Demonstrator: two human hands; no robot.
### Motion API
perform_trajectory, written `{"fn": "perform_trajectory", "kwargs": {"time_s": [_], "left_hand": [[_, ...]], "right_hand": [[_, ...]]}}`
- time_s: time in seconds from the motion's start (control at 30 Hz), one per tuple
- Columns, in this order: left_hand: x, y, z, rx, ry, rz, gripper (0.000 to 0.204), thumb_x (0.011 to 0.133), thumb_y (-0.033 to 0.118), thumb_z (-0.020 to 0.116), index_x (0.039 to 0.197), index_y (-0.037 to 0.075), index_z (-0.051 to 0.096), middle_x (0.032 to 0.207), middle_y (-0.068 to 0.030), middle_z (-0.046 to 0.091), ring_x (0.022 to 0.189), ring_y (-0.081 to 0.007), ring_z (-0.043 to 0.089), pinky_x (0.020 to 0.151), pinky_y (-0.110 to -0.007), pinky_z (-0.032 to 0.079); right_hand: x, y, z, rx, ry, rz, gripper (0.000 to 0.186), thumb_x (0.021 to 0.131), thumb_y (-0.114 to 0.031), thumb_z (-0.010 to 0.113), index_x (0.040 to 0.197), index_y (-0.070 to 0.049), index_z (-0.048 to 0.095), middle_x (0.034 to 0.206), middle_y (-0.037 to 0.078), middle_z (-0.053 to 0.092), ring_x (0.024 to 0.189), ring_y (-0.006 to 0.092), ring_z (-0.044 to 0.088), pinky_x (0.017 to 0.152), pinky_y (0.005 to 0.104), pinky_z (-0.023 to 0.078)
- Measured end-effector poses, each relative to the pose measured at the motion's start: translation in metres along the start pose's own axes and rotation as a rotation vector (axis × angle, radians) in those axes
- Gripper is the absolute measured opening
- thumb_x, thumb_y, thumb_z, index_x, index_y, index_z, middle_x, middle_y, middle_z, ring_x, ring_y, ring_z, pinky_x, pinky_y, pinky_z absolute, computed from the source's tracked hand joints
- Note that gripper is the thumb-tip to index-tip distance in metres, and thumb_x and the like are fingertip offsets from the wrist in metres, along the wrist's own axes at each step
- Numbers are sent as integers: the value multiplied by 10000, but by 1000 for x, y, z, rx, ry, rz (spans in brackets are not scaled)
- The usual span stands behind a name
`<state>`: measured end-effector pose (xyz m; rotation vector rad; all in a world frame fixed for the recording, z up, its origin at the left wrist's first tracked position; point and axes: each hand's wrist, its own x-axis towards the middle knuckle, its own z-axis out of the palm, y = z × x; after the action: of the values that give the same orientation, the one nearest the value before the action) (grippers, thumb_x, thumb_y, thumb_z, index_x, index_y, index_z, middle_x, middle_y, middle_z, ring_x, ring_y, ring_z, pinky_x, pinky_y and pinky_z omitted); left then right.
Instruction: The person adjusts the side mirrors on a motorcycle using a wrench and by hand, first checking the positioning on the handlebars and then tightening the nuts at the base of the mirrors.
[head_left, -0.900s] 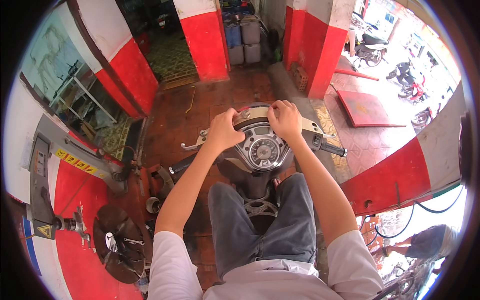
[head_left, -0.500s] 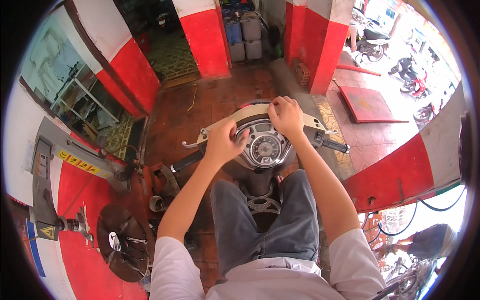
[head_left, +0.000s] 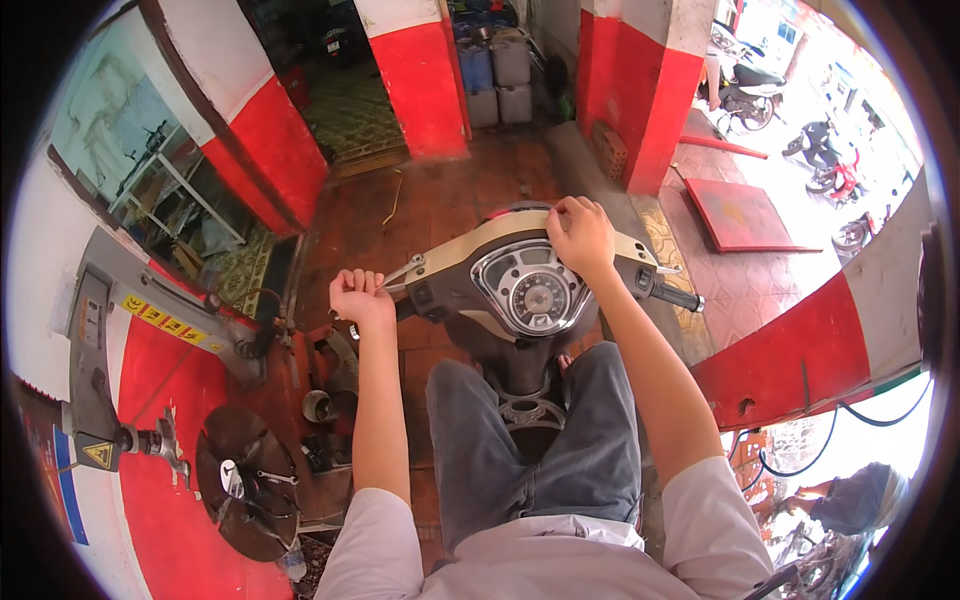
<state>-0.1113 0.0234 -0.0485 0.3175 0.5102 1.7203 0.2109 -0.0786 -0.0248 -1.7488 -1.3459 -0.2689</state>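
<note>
A scooter's handlebar with a cream-and-dark handlebar cover [head_left: 470, 243] and a round speedometer [head_left: 540, 300] stands in front of me, between my knees. My left hand [head_left: 362, 298] is out at the left end, its fingers curled round the outer part of the left brake lever [head_left: 402, 271]. Behind that hand the left grip is mostly hidden. At the cover's top right, my right hand [head_left: 582, 240] bends its fingers over the far edge and holds it. The right grip [head_left: 677, 295] is free of any hand.
On the left are a grey machine arm [head_left: 180, 312] and a dark round turntable [head_left: 248, 485] bearing a wrench [head_left: 278, 478]. Jerrycans [head_left: 512, 62] stand at the back. To the right lie a red ramp plate [head_left: 750, 215] and parked motorbikes [head_left: 752, 98]; another person [head_left: 855, 497] is at lower right.
My left hand has moved left, from beside the speedometer out to the left brake lever, and closed there. My right hand stays on the cover. The view has shifted slightly.
</note>
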Motion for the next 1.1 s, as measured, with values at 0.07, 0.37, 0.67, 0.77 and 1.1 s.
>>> {"fn": "perform_trajectory", "kwargs": {"time_s": [0.07,0.37,0.67,0.77,1.1], "left_hand": [[6,1,3,27,34,-3,265,859,170,443,641,152,292,567,28,216,488,-116,215,552,-310,274],[14,-4,1,-87,158,-127,265,839,146,393,621,141,244,570,4,224,504,-157,271,504,-305,298],[21,-5,-17,-9,1,-168,275,891,133,378,631,132,290,580,-16,271,545,-178,324,610,-339,385],[17,0,-28,69,-79,-200,313,969,213,425,681,91,427,665,-45,441,681,-208,477,812,-398,484],[22,23,-61,467,-140,-153,164,952,220,634,893,92,551,891,-40,586,901,-198,610,859,-369,524]], "right_hand": [[2,-1,1,4,4,-10,238,845,-283,627,859,-56,697,874,130,669,889,349,625,808,455,511],[0,2,-1,-5,17,-21,229,847,-272,628,850,-53,694,873,133,667,878,352,623,801,457,510],[-1,7,-4,1,22,-69,201,853,-250,629,855,-55,680,876,133,663,891,357,623,803,471,504],[-1,1,-3,27,75,-133,151,856,-194,616,905,-61,666,913,125,662,917,357,611,820,473,489],[-48,-170,93,371,-339,-623,448,723,-112,659,1151,11,611,1084,231,658,1052,379,617,932,478,486]]}}
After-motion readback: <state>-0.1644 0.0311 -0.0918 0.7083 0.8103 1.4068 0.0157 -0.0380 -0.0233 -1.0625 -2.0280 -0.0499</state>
